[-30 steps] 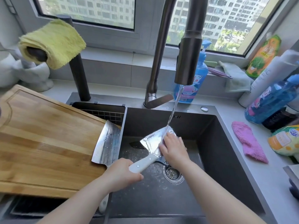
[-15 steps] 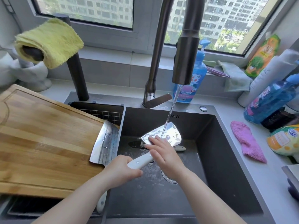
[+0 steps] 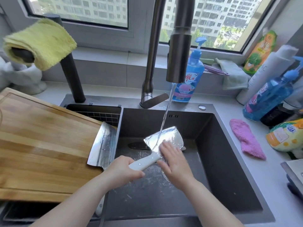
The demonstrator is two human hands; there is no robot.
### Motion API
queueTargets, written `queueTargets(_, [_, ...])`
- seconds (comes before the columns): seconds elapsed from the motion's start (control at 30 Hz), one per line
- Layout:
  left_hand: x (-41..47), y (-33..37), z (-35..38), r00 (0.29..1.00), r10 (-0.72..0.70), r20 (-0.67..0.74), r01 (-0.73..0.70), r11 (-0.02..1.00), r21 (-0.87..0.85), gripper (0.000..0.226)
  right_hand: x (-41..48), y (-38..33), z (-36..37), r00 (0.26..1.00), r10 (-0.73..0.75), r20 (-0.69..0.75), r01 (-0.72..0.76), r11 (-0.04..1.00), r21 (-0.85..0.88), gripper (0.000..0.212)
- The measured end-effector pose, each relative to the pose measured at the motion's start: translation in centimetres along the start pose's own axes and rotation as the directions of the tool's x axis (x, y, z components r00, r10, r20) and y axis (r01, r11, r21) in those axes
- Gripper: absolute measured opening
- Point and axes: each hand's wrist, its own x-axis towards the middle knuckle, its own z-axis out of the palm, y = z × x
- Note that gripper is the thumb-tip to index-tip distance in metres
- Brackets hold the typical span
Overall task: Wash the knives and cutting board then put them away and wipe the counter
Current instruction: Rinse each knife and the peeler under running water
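**Q:** What surrounds the work area, and what blocks the view?

**A:** The faucet point(image 3: 179, 46) hangs over the sink point(image 3: 229, 169), and its water stream point(image 3: 165, 115) lands on the cleaver point(image 3: 165, 138). A soap bottle point(image 3: 195, 74) stands behind the faucet. A pink cloth point(image 3: 246, 138) lies on the table point(image 3: 262, 169) right of the sink, and a yellow cloth point(image 3: 41, 41) hangs at upper left. The right hand point(image 3: 173, 161) covers part of the drain point(image 3: 164, 176) and the near part of the blade.

**Q:** State of each hand?

**A:** The left hand point(image 3: 122, 171) is wrapped around the cleaver's white handle, holding the blade above the sink floor. The right hand lies flat on the blade with its fingers straight, gripping nothing.

**Q:** Change from half a second earlier?

**A:** The blade is in nearly the same place under the stream. The right-hand fingers now sit farther right along the blade.

**Q:** Containers and contents?

**A:** A dark knife point(image 3: 137, 145) lies on the sink floor behind the cleaver, partly hidden by it. The wire basket point(image 3: 101, 113) left of the sink is mostly covered by the cutting board point(image 3: 41, 145). A second cleaver point(image 3: 103, 145) rests on the board's right end, and its blade overhangs the basket
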Motion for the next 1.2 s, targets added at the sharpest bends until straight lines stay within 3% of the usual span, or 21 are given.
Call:
queueTargets(0.07, [0.0,0.0,-0.1,1.000,0.016,0.012,-0.016,1.000,0.003,0.018,-0.4,-0.9,0.9,0.994,-0.097,-0.041,0.098,0.995,0.008,0.078])
queueTargets(0.13, [-0.2,0.2,-0.2,1.000,0.027,0.015,-0.027,0.999,0.030,0.020,-0.3,-0.3,1.5,0.990,-0.098,-0.102,0.104,0.993,0.048,0.066])
queueTargets(0.17, [-0.3,0.2,-0.3,0.999,0.031,0.013,-0.032,0.998,0.045,0.021,-0.1,0.5,1.6,0.987,-0.030,-0.157,0.042,0.996,0.073,0.063])
queueTargets(0.23, [-0.4,0.2,-0.4,0.999,0.044,0.006,-0.044,0.996,0.073,0.023,0.2,1.5,1.0,0.925,0.302,-0.233,-0.236,0.933,0.272,0.062])
queueTargets(0.27, [-0.4,0.2,-0.4,0.999,0.050,0.005,-0.050,0.996,0.079,0.022,0.3,1.5,0.3,0.811,0.528,-0.250,-0.393,0.809,0.436,0.060])
queueTargets(0.3, [-0.4,0.3,-0.4,0.998,0.056,0.002,-0.056,0.995,0.078,0.022,0.2,1.3,-0.3,0.647,0.737,-0.198,-0.497,0.604,0.623,0.054])
queueTargets(0.33, [-0.3,0.3,-0.4,0.998,0.064,-0.006,-0.064,0.995,0.078,0.021,0.1,0.8,-0.7,0.497,0.866,-0.046,-0.522,0.341,0.782,0.045])
queueTargets(0.37, [-0.1,0.3,-0.3,0.997,0.075,-0.019,-0.073,0.994,0.086,0.021,0.2,0.1,-1.1,0.428,0.886,0.176,-0.489,0.063,0.870,0.039])
queueTargets(0.4, [0.1,0.4,-0.3,0.996,0.085,-0.031,-0.082,0.992,0.100,0.020,0.3,-0.5,-1.2,0.459,0.805,0.375,-0.443,-0.158,0.883,0.034])
queueTargets(0.43, [0.3,0.5,-0.2,0.995,0.094,-0.038,-0.089,0.990,0.110,0.019,0.4,-1.1,-1.2,0.536,0.684,0.494,-0.429,-0.284,0.858,0.035])
queueTargets(0.47, [0.5,0.6,-0.1,0.994,0.102,-0.038,-0.097,0.990,0.106,0.019,0.5,-1.6,-1.1,0.617,0.565,0.547,-0.448,-0.319,0.835,0.038])
queueTargets(0.53, [1.0,0.7,0.0,0.992,0.124,-0.013,-0.123,0.989,0.087,0.021,0.8,-2.5,-1.2,0.721,0.394,0.571,-0.480,-0.311,0.820,0.041])
queueTargets(0.7, [2.1,1.1,-0.2,0.987,0.151,0.053,-0.149,0.988,-0.025,0.026,1.1,-2.1,-2.4,0.788,0.237,0.569,-0.531,-0.208,0.822,0.023])
queueTargets(0.77, [2.3,1.8,-0.1,0.988,0.156,0.020,-0.156,0.988,0.000,0.023,1.4,-1.8,-2.5,0.779,0.284,0.559,-0.524,-0.196,0.829,0.017])
queueTargets(0.83, [2.5,2.9,0.2,0.978,0.184,-0.102,-0.159,0.963,0.219,0.019,2.0,-1.6,-2.7,0.772,0.365,0.521,-0.475,-0.214,0.853,0.021])
queueTargets(0.9, [2.9,3.9,0.8,0.920,0.314,-0.235,-0.159,0.846,0.509,0.033,2.7,-1.3,-2.8,0.760,0.447,0.473,-0.391,-0.267,0.881,0.024])
queueTargets(1.0, [3.8,5.5,2.4,0.861,0.485,-0.155,-0.197,0.598,0.777,0.058,3.5,-1.0,-2.9,0.743,0.524,0.416,-0.311,-0.280,0.908,0.024])
queueTargets(1.07, [4.4,6.2,3.6,0.866,0.493,-0.090,-0.228,0.547,0.806,0.064,3.8,-1.2,-2.9,0.753,0.532,0.387,-0.308,-0.235,0.922,0.026])
queueTargets(1.2, [6.1,5.3,3.5,0.843,0.522,-0.129,-0.273,0.623,0.733,0.067,4.1,-1.3,-3.3,0.734,0.581,0.353,-0.299,-0.191,0.935,0.026])
